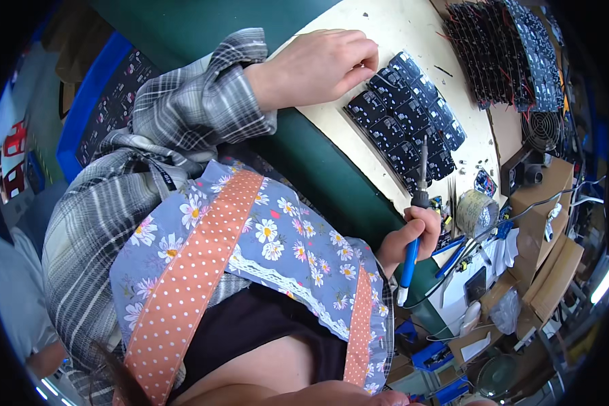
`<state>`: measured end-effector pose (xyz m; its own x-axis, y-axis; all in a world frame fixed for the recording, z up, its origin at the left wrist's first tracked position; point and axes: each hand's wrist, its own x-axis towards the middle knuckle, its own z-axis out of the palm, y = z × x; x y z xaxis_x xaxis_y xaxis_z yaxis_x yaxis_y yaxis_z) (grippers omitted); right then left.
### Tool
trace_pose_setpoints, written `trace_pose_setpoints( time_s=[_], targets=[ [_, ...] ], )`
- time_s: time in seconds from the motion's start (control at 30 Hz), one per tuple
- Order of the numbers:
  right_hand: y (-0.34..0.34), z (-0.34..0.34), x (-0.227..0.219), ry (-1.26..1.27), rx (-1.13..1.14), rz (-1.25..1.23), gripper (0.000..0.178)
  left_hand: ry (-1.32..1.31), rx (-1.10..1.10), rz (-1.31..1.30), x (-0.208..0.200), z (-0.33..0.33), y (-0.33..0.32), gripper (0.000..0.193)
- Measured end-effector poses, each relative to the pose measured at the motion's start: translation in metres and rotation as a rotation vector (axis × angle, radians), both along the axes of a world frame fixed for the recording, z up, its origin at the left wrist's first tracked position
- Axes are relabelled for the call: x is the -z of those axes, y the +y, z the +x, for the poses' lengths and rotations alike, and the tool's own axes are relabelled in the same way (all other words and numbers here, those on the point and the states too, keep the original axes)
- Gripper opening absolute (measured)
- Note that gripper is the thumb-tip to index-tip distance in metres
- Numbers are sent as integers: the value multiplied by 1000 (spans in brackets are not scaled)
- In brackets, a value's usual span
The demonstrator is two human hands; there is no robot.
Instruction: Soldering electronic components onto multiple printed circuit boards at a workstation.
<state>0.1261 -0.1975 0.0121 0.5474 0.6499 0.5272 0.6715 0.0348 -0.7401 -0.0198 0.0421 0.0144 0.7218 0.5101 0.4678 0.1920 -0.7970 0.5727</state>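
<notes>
A panel of black circuit boards (402, 115) lies at a slant on the pale work surface. At its far left corner, my left hand (321, 68) is closed in a pinch. A thin wire, probably solder, appears to run from its fingertips toward the boards. My right hand (413, 237) is wrapped round a soldering iron (409, 267) with a blue handle, at the near right of the panel. The iron's metal tip points away from me, over the right part of the boards. Whether it touches them I cannot tell.
Stacked circuit boards (504, 57) with red wires stand at the far right. Nearer are a small fan (541, 128), a roll of tape (477, 211), tweezers (452, 193), and cardboard boxes (541, 203). A cable trails along the right. A blue-edged bin (91, 101) holds more boards at left.
</notes>
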Motion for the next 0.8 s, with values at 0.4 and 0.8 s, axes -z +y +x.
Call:
trace_pose_setpoints(
  time_s=[0.4,0.8],
  targets=[
    [-31,16,13,-20,406,157,25,9,132,-66,11,-25,-20,9],
    [-34,20,13,20,450,192,31,-64,190,-71,21,-19,-27,9]
  ],
)
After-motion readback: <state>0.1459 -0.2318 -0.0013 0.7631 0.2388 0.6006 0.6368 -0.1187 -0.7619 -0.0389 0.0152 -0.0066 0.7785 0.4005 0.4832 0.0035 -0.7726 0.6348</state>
